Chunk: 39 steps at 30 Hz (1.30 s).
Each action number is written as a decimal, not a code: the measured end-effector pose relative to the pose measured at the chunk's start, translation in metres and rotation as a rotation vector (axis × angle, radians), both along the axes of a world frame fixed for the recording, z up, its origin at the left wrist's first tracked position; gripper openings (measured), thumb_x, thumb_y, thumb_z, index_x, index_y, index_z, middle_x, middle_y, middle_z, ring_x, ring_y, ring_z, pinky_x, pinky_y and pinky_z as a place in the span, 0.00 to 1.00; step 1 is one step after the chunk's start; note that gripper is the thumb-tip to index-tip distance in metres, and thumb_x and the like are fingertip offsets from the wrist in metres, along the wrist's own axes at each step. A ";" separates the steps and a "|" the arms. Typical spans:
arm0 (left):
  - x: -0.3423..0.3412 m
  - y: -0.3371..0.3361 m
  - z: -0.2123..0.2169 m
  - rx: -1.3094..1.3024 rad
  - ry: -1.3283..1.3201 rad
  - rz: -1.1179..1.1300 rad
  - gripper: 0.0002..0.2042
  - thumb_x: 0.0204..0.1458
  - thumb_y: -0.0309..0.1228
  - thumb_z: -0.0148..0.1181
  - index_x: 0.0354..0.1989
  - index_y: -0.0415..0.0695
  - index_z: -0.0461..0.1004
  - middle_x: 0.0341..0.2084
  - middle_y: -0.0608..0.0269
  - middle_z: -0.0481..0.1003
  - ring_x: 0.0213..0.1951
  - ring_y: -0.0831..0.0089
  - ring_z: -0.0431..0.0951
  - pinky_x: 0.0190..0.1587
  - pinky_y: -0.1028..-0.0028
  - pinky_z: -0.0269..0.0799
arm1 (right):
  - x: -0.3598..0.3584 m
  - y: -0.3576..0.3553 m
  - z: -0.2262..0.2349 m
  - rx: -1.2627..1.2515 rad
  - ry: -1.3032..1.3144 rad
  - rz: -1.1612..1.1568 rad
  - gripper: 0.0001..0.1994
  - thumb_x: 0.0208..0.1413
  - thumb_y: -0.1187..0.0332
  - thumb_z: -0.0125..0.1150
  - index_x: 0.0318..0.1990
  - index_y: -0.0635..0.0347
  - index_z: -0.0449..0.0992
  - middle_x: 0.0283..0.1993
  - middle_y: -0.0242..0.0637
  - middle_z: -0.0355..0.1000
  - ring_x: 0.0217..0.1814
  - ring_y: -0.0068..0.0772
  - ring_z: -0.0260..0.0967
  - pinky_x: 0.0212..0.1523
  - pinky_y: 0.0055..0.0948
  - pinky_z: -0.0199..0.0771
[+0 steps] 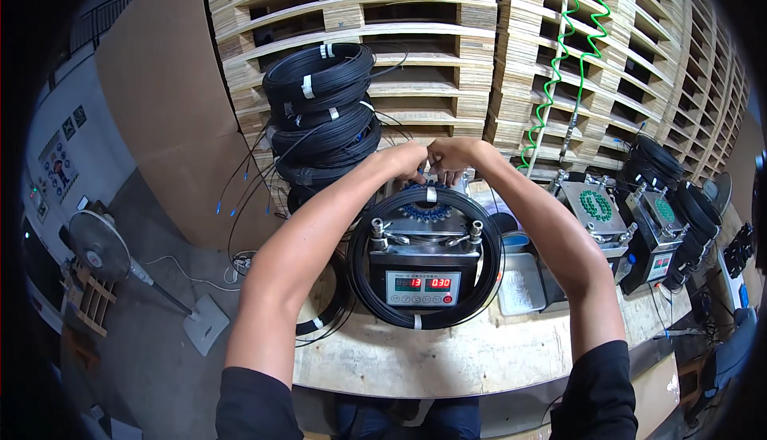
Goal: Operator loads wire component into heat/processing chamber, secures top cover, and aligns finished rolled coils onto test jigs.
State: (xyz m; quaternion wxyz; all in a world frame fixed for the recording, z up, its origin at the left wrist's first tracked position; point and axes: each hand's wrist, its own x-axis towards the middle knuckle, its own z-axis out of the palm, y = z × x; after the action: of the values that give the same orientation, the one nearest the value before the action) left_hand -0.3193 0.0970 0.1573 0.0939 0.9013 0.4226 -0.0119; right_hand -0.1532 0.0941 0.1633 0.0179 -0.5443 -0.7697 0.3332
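Both arms reach over a polishing machine point(422, 260) with a lit red digital display, and my hands meet at its far side. My left hand point(410, 162) is closed, fingertips pinched low by a ring of blue connectors point(426, 213) on the machine's top. A speck of blue shows near those fingers, too small to name. My right hand point(455, 155) is bent and closed right beside it; its fingertips are partly hidden, and whatever they grip cannot be made out. A coil of black cable point(359, 284), tied with white tape, loops around the machine.
Stacked black cable coils point(319, 80) stand at the back left, before wooden pallets point(415, 32). A white tray point(521, 284) lies right of the machine. Farther right are similar machines point(595, 207) with green connector rings. A fan point(100, 252) stands on the floor at left.
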 end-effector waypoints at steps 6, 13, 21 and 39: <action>-0.011 0.031 -0.024 0.185 0.010 -0.336 0.12 0.53 0.33 0.68 0.31 0.33 0.81 0.27 0.42 0.80 0.33 0.50 0.82 0.35 0.59 0.76 | 0.021 -0.025 -0.020 0.186 0.130 0.038 0.09 0.59 0.70 0.64 0.40 0.68 0.75 0.33 0.46 0.79 0.29 0.36 0.80 0.28 0.34 0.84; -0.005 0.035 -0.019 0.124 -0.009 -0.350 0.13 0.50 0.33 0.70 0.34 0.34 0.81 0.27 0.42 0.79 0.33 0.50 0.81 0.36 0.59 0.74 | 0.045 -0.036 -0.059 0.745 0.167 0.074 0.09 0.53 0.71 0.70 0.39 0.65 0.79 0.28 0.49 0.79 0.31 0.41 0.80 0.33 0.37 0.75; -0.017 0.037 -0.008 -0.076 -0.188 -0.181 0.11 0.55 0.32 0.66 0.35 0.34 0.80 0.30 0.51 0.81 0.31 0.62 0.83 0.32 0.65 0.79 | 0.035 -0.045 -0.064 0.829 0.132 -0.035 0.09 0.55 0.70 0.68 0.39 0.67 0.78 0.28 0.50 0.79 0.33 0.44 0.80 0.35 0.40 0.76; -0.049 -0.045 0.009 -0.413 -0.832 -0.004 0.13 0.67 0.39 0.52 0.44 0.40 0.72 0.37 0.62 0.81 0.34 0.80 0.80 0.33 0.79 0.74 | 0.005 -0.088 -0.009 0.906 0.350 0.088 0.09 0.57 0.72 0.64 0.42 0.66 0.83 0.40 0.44 0.77 0.37 0.36 0.73 0.41 0.35 0.73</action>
State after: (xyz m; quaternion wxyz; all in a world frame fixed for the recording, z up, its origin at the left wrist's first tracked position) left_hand -0.3688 0.0522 0.1659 0.4331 0.7927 0.3360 0.2668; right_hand -0.1479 0.0057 0.1545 0.3682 -0.3844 -0.8450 0.0516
